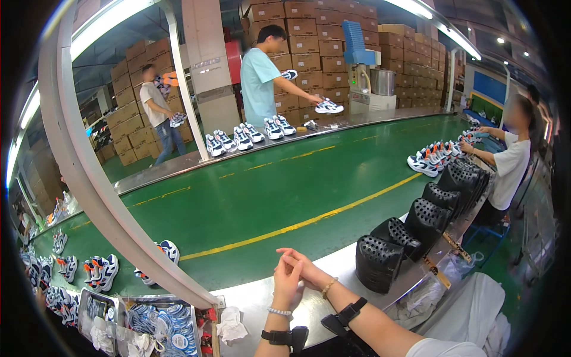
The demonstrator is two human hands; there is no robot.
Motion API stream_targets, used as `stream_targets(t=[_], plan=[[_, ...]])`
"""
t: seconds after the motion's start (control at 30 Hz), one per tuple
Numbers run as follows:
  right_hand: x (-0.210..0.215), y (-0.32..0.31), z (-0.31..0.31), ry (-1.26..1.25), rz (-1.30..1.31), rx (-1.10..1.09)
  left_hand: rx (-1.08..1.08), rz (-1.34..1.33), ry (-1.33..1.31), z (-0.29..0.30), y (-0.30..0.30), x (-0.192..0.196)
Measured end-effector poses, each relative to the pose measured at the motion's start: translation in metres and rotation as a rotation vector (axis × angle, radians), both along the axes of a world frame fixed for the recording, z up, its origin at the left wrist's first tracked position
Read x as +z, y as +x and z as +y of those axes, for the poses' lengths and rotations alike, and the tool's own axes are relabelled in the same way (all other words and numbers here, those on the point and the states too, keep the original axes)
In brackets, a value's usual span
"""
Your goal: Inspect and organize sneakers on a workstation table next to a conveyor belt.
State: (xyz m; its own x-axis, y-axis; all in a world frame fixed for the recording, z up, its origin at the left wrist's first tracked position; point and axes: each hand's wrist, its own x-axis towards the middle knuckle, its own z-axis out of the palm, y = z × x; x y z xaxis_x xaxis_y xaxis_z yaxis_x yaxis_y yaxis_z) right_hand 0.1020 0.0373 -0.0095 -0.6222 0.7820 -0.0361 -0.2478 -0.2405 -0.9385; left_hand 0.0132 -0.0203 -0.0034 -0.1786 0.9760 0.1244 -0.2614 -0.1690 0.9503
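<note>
My left hand (pixel 286 278) and my right hand (pixel 308 271) are clasped in front of me, above the metal ledge at the near edge of the green conveyor belt. Their fingers are closed against each other, and I see no object between them. Each wrist wears a bracelet, with a black strapped device further down the forearm. To the right of my hands stand several black, perforated, clog-like pieces (pixel 379 262). Down to their left, a crumpled white cloth (pixel 232 325) lies on the ledge.
A white post (pixel 128 208) rises at left beside a tray of blue-and-white round pieces (pixel 172 336). Sneakers (pixel 102 272) stand on the belt (pixel 267 196) at left, others (pixel 425 159) at right. A co-worker (pixel 259 83) across the belt holds a sneaker; another (pixel 514 154) works at right.
</note>
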Motion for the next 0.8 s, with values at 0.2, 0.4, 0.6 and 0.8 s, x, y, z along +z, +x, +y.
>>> stream_targets(t=[0.2, 0.4, 0.6, 0.8], plan=[[0.006, 0.002, -0.004, -0.043, -0.028, 0.019, 0.015, -0.005, -0.004, -0.001, 0.001, 0.002], [0.007, 0.001, -0.006, -0.072, 0.012, 0.011, 0.027, 0.078, 0.02, 0.001, -0.001, -0.002], [0.005, 0.001, -0.005, -0.003, -0.029, 0.002, -0.008, 0.094, 0.011, 0.0, -0.001, -0.002], [0.016, 0.003, -0.009, -0.018, 0.044, 0.029, -0.003, 0.205, 0.059, -0.005, -0.001, 0.009]])
